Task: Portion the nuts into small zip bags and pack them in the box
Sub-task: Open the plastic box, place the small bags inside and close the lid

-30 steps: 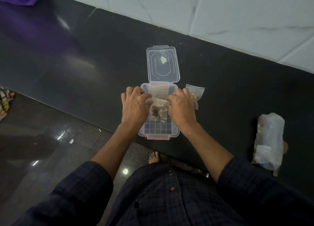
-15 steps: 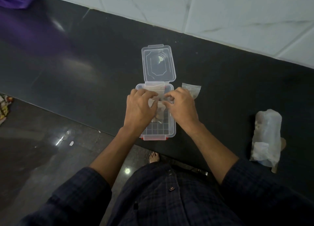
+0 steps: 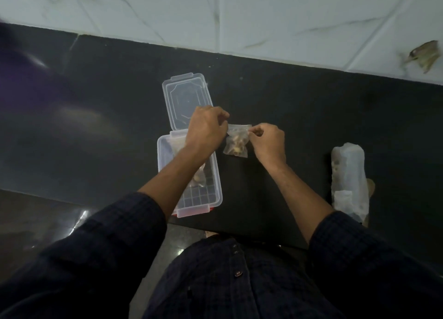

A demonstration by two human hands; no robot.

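Both sets of fingertips are pinched on the top strip of a small zip bag, one at each end. The left hand has its fingers curled tight on the left corner, and the right hand nips the right corner between thumb and forefinger. The bag hangs between them with a little clump of nuts in it, just right of the clear plastic box and above the dark countertop.

The box sits open near the counter's near edge, its lid flipped back on the far side. Another filled bag lies inside it, partly hidden under the left forearm.

Well off to the right there's a bigger whitish plastic bag lying on the counter; can't really tell what's in it. Pale marbled tiles run along the far side.
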